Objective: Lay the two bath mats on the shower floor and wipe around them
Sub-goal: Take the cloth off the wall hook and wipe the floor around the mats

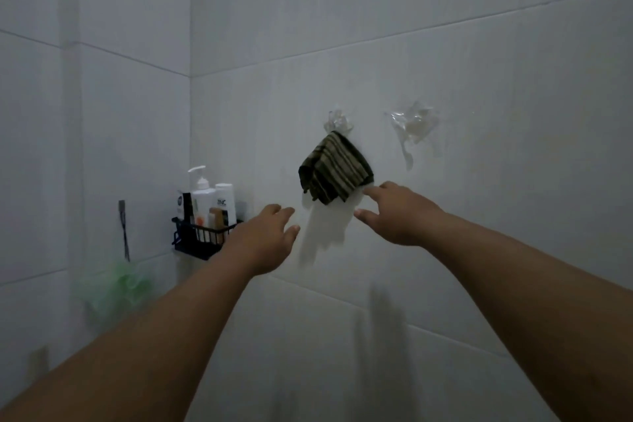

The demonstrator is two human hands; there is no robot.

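Both arms are stretched toward a white tiled wall (445, 79), and neither hand holds anything. The left hand (263, 236) is seen with fingers loosely spread and empty, just in front of the wall; the right hand (397, 212) is likewise spread and empty, its forefinger reaching up to the lower right corner of a striped cloth (335, 169) — whether skin and fabric actually touch cannot be told. The cloth, dark with lighter bands, is hung from a clear plastic hook (337, 122) above and between the two hands, nearer the right one. A second clear hook (412, 128), bare, is fixed to the wall above the right hand. Just left of the left hand a black wire caddy (202, 236) is mounted in the corner, filled with toiletries: a white pump bottle (202, 195) and a white bottle (224, 199) on which the letters "ZINC" can be read; the other labels are too small and blurred to be made out. Further left and lower, a green mesh sponge (123, 288) is hung by a dark cord from a small wall hook (121, 207). No bath mats are shown, and the shower floor lies out of view below the arms.
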